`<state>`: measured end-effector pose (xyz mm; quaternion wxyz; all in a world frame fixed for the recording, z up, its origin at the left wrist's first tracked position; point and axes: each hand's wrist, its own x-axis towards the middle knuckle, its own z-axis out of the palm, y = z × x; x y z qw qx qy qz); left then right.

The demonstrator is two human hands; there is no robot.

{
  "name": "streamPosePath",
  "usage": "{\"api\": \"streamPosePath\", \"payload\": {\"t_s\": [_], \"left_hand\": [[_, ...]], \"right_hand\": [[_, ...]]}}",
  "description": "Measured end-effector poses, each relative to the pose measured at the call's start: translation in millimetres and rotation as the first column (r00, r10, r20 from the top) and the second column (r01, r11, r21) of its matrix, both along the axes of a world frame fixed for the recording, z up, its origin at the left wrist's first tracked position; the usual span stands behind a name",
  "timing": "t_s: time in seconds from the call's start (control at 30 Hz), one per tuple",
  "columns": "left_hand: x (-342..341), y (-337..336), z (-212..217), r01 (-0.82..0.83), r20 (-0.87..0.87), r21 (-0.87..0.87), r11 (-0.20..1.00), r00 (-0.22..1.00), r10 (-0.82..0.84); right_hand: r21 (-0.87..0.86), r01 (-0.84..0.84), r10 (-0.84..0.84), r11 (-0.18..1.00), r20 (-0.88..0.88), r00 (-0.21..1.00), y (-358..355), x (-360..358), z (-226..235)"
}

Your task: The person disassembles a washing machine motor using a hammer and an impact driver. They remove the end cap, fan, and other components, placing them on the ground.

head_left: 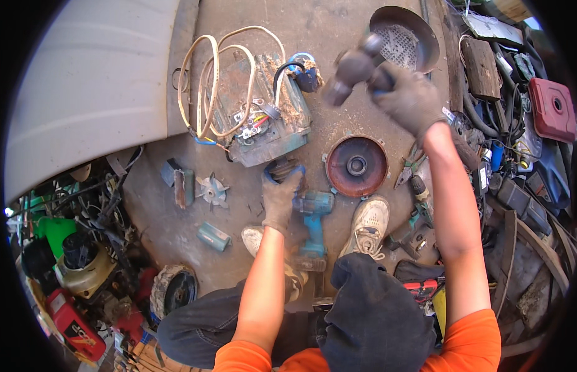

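My gloved right hand (pixel 412 102) is closed round a hammer (pixel 353 67), raised over the ground to the right of an electric motor and blurred by motion. The motor (pixel 273 146) lies on its side, its ribbed green housing dusty and rusted, with an open wiring box and a looped white cable (pixel 215 87). At the motor's near end is my gloved left hand (pixel 282 195), its fingers curled around something dark that I cannot make out. Just right of the motor, a round rusty end cover (pixel 357 166) with a central bearing seat lies flat.
A teal cordless drill (pixel 313 223) stands between my shoes. Left of it are a fan wheel (pixel 213 191) and small metal covers (pixel 214 237). A round fan cowl (pixel 405 38) lies far right. Pliers (pixel 407 167), a red tank (pixel 552 110) and scrap crowd the right; machinery lines the left.
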<state>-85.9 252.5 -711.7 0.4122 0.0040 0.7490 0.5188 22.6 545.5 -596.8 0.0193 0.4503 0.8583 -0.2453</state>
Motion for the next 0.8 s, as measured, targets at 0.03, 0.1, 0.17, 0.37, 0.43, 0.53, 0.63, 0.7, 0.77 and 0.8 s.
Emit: {"api": "streamPosePath", "payload": {"t_s": [0.03,0.1,0.17,0.37,0.43,0.53,0.63,0.7,0.77,0.8], "left_hand": [[0.8,-3.1,-4.9,0.013,-0.018,0.008,1.0,1.0,-0.013],[0.4,-2.7,-5.7,0.02,-0.023,0.018,1.0,1.0,-0.02],[1.4,-0.8,-4.9,0.014,0.008,0.025,1.0,1.0,-0.014],[-0.7,0.3,9.7,-0.021,0.11,0.053,0.998,0.994,0.015],[0.1,0.6,12.5,-0.039,0.138,0.06,0.997,0.99,0.031],[-1.9,-8.1,2.0,-0.011,0.086,0.048,0.999,0.996,0.007],[-1.2,-9.6,-2.0,-0.002,0.033,0.02,1.0,0.999,0.002],[-0.1,-5.4,1.3,0.002,0.052,0.027,1.0,0.999,-0.003],[-2.4,-6.7,12.1,0.006,0.099,0.043,0.999,0.995,-0.01],[-2.4,-7.3,13.6,0.016,0.084,0.026,1.0,0.996,-0.018]], "right_hand": [[0.024,0.094,-0.093,0.995,-0.042,0.995,9.3,2.2,5.7],[-0.106,0.29,-0.292,0.951,-0.009,0.956,25.0,1.1,20.4],[-0.074,0.195,-0.196,0.978,-0.014,0.98,12.9,-1.3,15.6],[-0.164,-0.125,0.14,0.978,0.083,0.987,-31.2,0.0,-20.3],[-0.08,-0.102,0.107,0.992,0.059,0.992,-19.1,1.1,-13.4],[0.061,0.148,-0.147,0.987,-0.03,0.989,7.2,1.4,8.3],[0.031,0.19,-0.187,0.981,-0.086,0.979,5.4,3.9,2.8],[-0.034,-0.019,0.02,0.999,0.034,0.999,-31.7,3.6,-17.5],[-0.096,-0.152,0.162,0.984,0.109,0.981,-44.4,2.1,-25.8],[-0.135,-0.142,0.158,0.981,0.115,0.981,-41.1,2.4,-24.7]]}}
